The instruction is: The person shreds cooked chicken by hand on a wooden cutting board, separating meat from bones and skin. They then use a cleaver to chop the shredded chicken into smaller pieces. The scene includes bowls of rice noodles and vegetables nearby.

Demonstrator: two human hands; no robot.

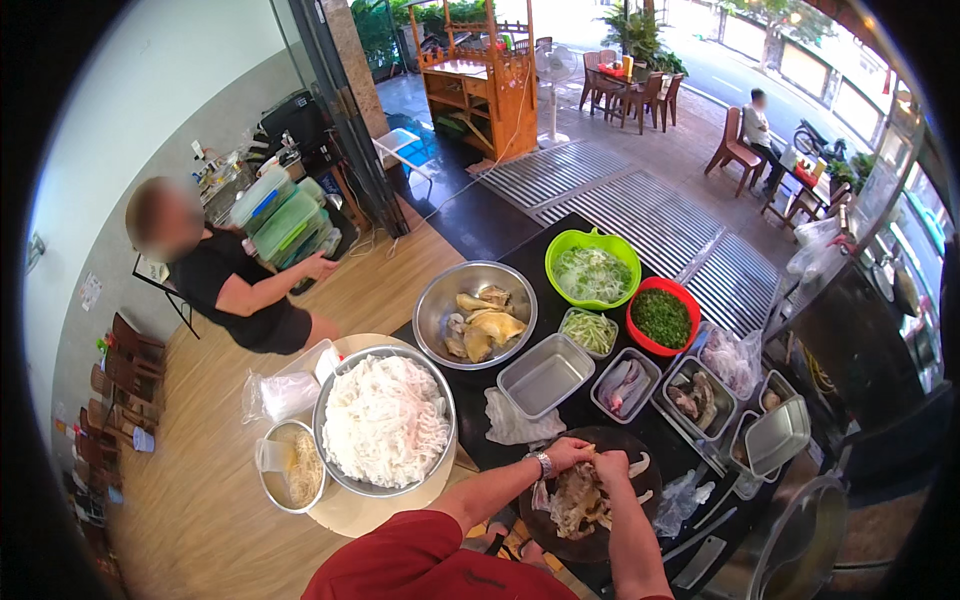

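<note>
Both hands meet over a round dark chopping board (551,545) at the front of the black counter. My left hand (568,455), with a metal watch at the wrist, grips a piece of cooked poultry (590,448), mostly hidden by the fingers. My right hand (611,466) is closed on the same piece from the other side. Beneath them lies a heap of torn poultry meat and skin (577,499) on the board, with pale bones near its right edge. Past the board, a steel bowl (424,319) holds yellow-skinned poultry pieces (491,334).
A cleaver (701,562) lies right of the board, near a crumpled plastic bag (681,501). Left stands a large bowl of white noodles (386,424). Steel trays (546,375), a green basket (592,300) and a red bowl (651,346) line the far side. A person (240,285) carries stacked containers at left.
</note>
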